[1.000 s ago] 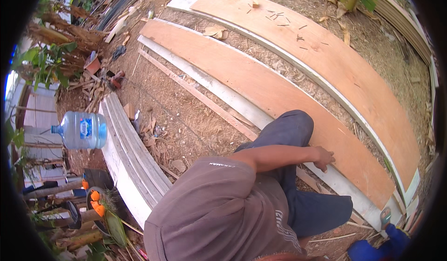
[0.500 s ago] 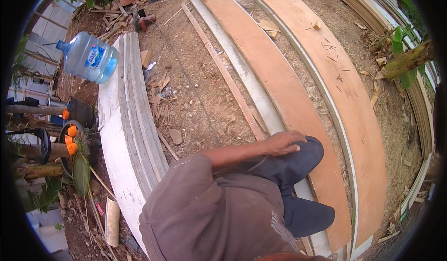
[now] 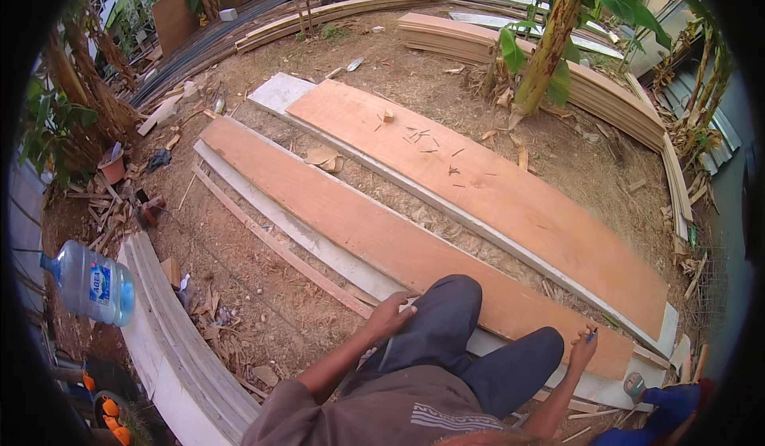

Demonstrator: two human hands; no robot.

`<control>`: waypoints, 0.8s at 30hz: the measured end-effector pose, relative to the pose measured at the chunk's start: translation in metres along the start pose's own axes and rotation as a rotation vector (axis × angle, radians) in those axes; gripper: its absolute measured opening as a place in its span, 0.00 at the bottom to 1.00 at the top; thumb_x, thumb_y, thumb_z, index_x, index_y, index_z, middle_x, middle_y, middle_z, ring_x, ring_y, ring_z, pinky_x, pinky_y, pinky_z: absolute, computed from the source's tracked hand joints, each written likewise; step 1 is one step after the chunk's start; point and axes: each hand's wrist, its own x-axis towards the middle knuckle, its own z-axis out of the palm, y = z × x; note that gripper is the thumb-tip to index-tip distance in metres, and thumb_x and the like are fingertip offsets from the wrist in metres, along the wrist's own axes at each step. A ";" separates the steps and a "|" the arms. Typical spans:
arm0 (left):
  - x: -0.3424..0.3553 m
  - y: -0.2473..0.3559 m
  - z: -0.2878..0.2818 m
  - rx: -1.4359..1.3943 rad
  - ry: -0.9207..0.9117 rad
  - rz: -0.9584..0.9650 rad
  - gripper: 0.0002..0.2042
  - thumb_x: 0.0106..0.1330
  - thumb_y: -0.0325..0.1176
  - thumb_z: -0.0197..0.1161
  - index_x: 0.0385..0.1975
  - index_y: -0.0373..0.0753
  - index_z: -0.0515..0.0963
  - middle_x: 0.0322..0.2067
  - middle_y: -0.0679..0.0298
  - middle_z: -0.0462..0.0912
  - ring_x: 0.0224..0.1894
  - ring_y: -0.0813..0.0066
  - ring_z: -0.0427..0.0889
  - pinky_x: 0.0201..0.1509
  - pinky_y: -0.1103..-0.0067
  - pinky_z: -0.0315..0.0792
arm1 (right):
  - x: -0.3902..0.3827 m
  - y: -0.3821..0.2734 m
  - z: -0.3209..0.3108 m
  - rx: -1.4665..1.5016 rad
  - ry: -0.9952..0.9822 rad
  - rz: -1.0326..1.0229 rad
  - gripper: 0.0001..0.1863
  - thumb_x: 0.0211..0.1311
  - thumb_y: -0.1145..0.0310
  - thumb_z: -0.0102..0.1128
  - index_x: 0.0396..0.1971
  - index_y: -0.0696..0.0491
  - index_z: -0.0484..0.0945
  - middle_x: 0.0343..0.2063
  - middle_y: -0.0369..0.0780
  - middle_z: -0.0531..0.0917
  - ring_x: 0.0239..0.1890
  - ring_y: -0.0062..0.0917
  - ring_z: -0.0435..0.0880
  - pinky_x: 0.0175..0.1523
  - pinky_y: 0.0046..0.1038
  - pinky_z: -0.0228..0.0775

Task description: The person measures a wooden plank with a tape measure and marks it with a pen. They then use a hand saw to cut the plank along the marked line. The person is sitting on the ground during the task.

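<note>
My left hand rests against the side of my bent left knee, fingers loosely apart and nothing in them. My right hand is past my right knee, over the near plywood strip. Its fingers pinch a small blue pen-like thing, mostly hidden by the grip. The strip lies on a longer whitish board. Beyond it is a second, wider plywood strip on another pale board, with several loose nails and a small wood block on top.
A blue water jug sits by stacked grey boards on the left. A power tool lies on the soil. A banana stem and stacked strips stand beyond. Blue cloth of another person shows lower right.
My view has swung right and up, bringing my right hand and the other person's blue cloth into sight. My left hand has slid from the knee's top to its side.
</note>
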 end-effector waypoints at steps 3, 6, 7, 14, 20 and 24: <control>0.028 0.034 0.013 0.086 -0.007 0.199 0.23 0.70 0.39 0.61 0.62 0.37 0.74 0.61 0.48 0.75 0.63 0.51 0.75 0.68 0.66 0.68 | -0.011 -0.059 0.023 0.081 -0.053 -0.089 0.18 0.78 0.63 0.46 0.59 0.56 0.73 0.35 0.41 0.80 0.27 0.22 0.77 0.36 0.27 0.71; 0.050 0.069 0.039 0.107 -0.011 0.348 0.22 0.71 0.38 0.60 0.61 0.36 0.73 0.61 0.48 0.74 0.65 0.48 0.72 0.69 0.65 0.66 | -0.041 -0.106 0.059 0.214 -0.151 -0.087 0.18 0.79 0.64 0.46 0.61 0.54 0.73 0.40 0.40 0.81 0.27 0.16 0.77 0.28 0.20 0.67; 0.055 0.079 0.051 0.104 -0.008 0.397 0.22 0.71 0.38 0.60 0.61 0.36 0.73 0.61 0.48 0.74 0.65 0.47 0.72 0.69 0.65 0.66 | -0.054 -0.117 0.072 0.208 -0.213 -0.076 0.19 0.79 0.62 0.47 0.62 0.54 0.73 0.40 0.40 0.81 0.28 0.16 0.77 0.28 0.19 0.67; 0.065 0.091 0.104 0.436 0.023 0.611 0.24 0.66 0.38 0.65 0.62 0.39 0.73 0.63 0.49 0.72 0.68 0.47 0.67 0.72 0.57 0.60 | -0.116 -0.125 0.116 0.092 -0.623 -0.111 0.19 0.74 0.68 0.51 0.62 0.52 0.71 0.47 0.50 0.81 0.48 0.42 0.84 0.54 0.40 0.74; 0.064 0.079 0.107 0.594 -0.024 0.627 0.25 0.68 0.41 0.63 0.64 0.40 0.71 0.65 0.52 0.70 0.70 0.51 0.65 0.74 0.55 0.56 | -0.123 -0.113 0.096 -0.068 -0.605 -0.310 0.26 0.67 0.73 0.59 0.64 0.51 0.69 0.49 0.51 0.80 0.52 0.47 0.80 0.57 0.44 0.71; 0.064 0.081 0.111 0.584 0.011 0.666 0.25 0.67 0.40 0.64 0.62 0.41 0.72 0.64 0.53 0.71 0.70 0.48 0.65 0.72 0.54 0.58 | -0.125 -0.118 0.088 -0.030 -0.630 -0.320 0.24 0.67 0.73 0.60 0.63 0.52 0.70 0.47 0.51 0.80 0.51 0.47 0.80 0.55 0.44 0.71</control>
